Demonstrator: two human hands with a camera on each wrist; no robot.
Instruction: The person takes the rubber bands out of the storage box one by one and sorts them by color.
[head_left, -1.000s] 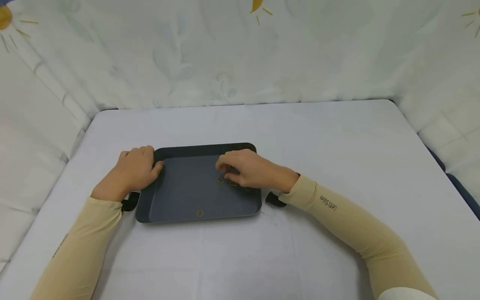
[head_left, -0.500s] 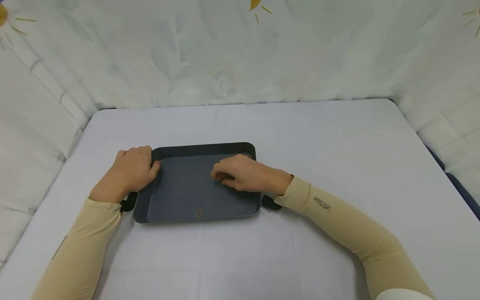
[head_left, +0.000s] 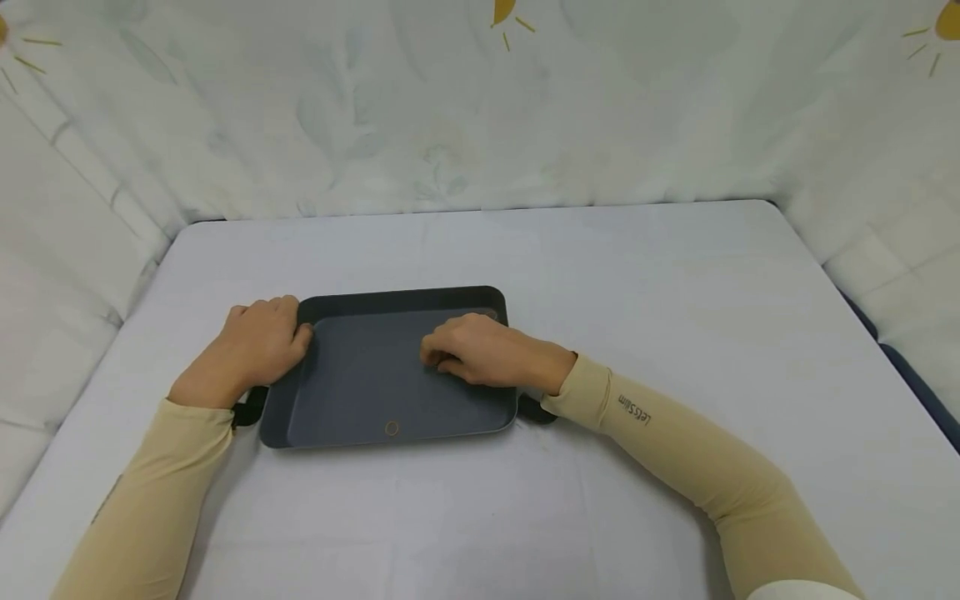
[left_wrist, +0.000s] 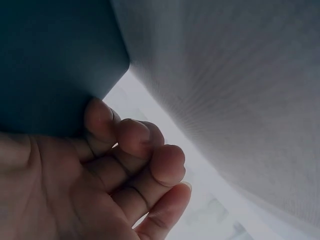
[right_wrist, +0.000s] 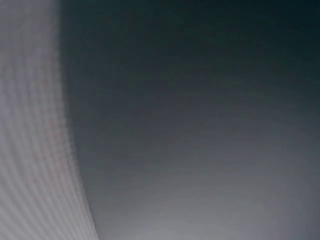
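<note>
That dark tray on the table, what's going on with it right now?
A person has both hands at a dark tray on a pale cloth-covered table. The left hand rests against the tray's left edge, its fingers curled beside the rim. The right hand is inside the tray, its fingers bunched low on the tray floor; what they pinch, if anything, is hidden. One small ring lies near the front wall.

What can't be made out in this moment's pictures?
- Head view: whatever lies under the right hand in the tray; the hand covers it.
- Head view: small ring is too small to identify.
- Right wrist view: only blurred tray surface; no hand visible.
- Left wrist view: left hand hides its contact with the tray wall.
</note>
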